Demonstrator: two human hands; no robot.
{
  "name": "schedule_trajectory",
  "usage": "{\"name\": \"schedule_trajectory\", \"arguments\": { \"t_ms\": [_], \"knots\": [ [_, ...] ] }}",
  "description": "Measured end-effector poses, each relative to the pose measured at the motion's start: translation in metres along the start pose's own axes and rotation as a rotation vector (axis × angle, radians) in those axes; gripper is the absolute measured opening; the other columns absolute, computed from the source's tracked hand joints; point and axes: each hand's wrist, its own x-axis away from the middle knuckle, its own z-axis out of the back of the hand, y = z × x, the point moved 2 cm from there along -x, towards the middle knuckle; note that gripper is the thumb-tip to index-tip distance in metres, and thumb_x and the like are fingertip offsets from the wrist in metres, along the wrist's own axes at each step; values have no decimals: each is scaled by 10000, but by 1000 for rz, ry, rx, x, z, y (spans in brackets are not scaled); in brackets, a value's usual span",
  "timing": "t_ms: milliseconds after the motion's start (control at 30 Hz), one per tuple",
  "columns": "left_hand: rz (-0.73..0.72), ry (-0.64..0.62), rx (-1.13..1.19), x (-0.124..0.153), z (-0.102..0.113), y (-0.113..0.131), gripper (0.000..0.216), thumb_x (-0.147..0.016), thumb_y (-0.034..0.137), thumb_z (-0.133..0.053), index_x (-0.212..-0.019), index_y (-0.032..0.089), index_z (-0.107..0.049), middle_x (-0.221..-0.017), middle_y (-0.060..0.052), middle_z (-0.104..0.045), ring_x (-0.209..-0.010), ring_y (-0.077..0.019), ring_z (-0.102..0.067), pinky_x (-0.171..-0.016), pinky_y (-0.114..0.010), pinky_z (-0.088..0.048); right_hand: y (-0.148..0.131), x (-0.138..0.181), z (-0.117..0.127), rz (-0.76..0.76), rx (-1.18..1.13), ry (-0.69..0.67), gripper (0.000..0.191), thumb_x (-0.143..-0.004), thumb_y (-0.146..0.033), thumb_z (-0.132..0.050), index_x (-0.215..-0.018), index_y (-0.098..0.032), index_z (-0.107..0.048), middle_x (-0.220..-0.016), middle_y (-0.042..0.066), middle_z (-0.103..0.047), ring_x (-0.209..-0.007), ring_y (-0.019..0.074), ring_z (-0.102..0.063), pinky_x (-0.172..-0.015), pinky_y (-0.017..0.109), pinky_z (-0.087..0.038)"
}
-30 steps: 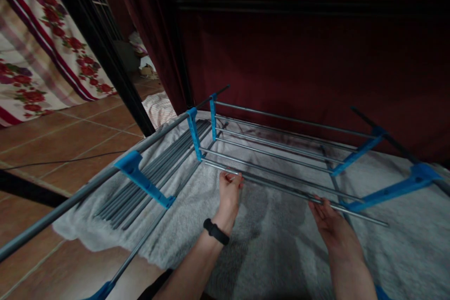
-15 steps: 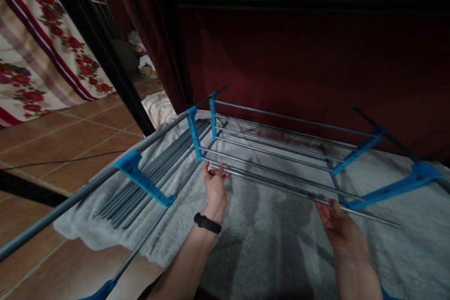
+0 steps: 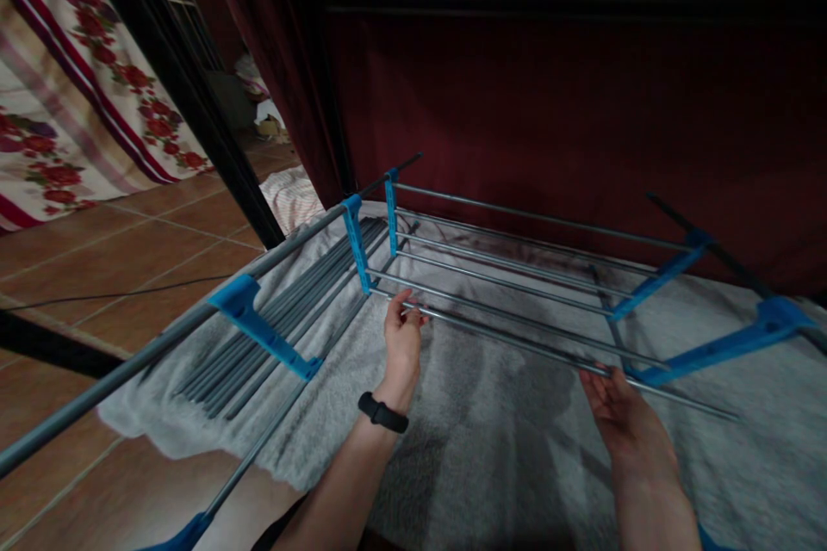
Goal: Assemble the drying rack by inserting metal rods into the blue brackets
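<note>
A rack of grey metal rods and blue plastic brackets stands half-assembled over a grey fluffy rug. My left hand, with a black band on the wrist, is closed around the left end of a loose grey rod, near the blue bracket. My right hand lies palm up under the same rod, further right, fingers curled up against it. The rod runs on past my right hand toward the long blue bracket.
A bundle of spare grey rods lies on the rug at left. A long grey pole with a blue bracket crosses the left foreground. Dark red curtain behind, terracotta tile floor and floral cloth at left.
My left hand has slid left along the rod toward the blue bracket and gripped it. The rod has shifted slightly; my right hand has stayed beneath it and moved a little right.
</note>
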Motion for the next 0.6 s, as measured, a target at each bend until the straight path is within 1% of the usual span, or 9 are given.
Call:
{"name": "schedule_trajectory", "arguments": {
  "t_ms": [100, 200, 333, 500, 600],
  "knots": [
    [29, -36, -32, 3, -2, -1, 304, -732, 206, -679, -1035, 184, -688, -907, -26, -627, -739, -123, -584, -719, -289, -507, -1, 3, -2, 12, -7, -11, 89, -895, -170, -658, -814, -208, -649, -840, -27, -705, -846, 98, -710, -844, 272, -629],
    [52, -47, -40, 7, -5, -2, 254, -728, 227, -705, -977, 176, -713, -817, -14, -615, -714, -121, -564, -714, -280, -493, -3, 6, -4, -1, -16, 5, 101, -905, -159, -639, -814, -202, -647, -837, -22, -704, -838, 102, -716, -817, 266, -636],
    [81, -99, -42, 11, -8, -5, 230, -715, 278, -766, -919, 176, -732, -752, 0, -599, -665, -112, -535, -673, -264, -467, -4, 11, -10, -18, -14, 16, 99, -910, -138, -629, -841, -205, -654, -868, -13, -727, -841, 109, -726, -770, 253, -642],
    [94, -121, -59, 14, -10, -9, 172, -722, 278, -764, -857, 179, -726, -625, 34, -522, -596, -107, -483, -619, -251, -427, 0, 18, -18, -59, -18, 10, 137, -918, -145, -616, -799, -203, -649, -735, -32, -701, -708, 97, -703, -753, 242, -639],
    [90, -158, -82, 18, -13, -13, 128, -755, 254, -715, -857, 178, -727, -639, 18, -556, -613, -117, -508, -619, -248, -423, 5, 20, -21, -64, -17, -2, 155, -913, -146, -625, -771, -203, -643, -697, -41, -686, -684, 93, -690, -777, 252, -637]
  ]
}}
